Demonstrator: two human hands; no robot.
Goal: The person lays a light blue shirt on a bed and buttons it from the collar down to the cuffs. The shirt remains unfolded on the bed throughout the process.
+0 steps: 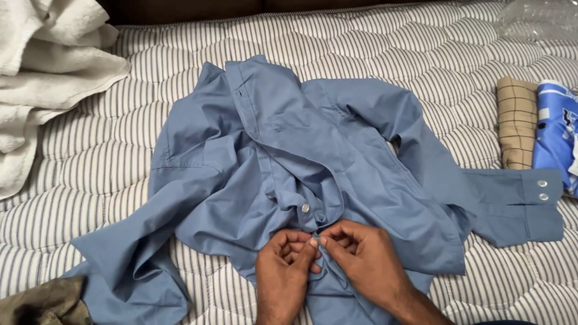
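A crumpled blue shirt [289,174] is lying spread across the middle of a striped quilted mattress [90,180], collar end toward the far edge, hem toward the person. Both hands are working at the shirt's front placket near the bottom of the view. The left hand [283,268] is curling closed, thumb and fingertips pinching the fabric edge, and the right hand [361,256] is closing the same way, its fingertips meeting the left's around a small pale button [314,239] held between them. Just above, a second button [305,208] is showing on the placket.

One sleeve is stretching out to the right, its cuff [533,201] with two snaps lying flat, reaching almost to the right border of the view. The other sleeve is trailing down to the lower left, its end touching a drab olive cloth [42,304] in the corner.

A heap of white towelling [42,78] is filling the upper left, apart from the shirt, with bare mattress between. At the right edge a folded tan checked cloth [516,120] and a folded blue printed garment [557,132] are sitting side by side, just above the cuff. Clear plastic wrapping [539,18] is lying at the top right corner. Open mattress is showing along the far side and left of the shirt.
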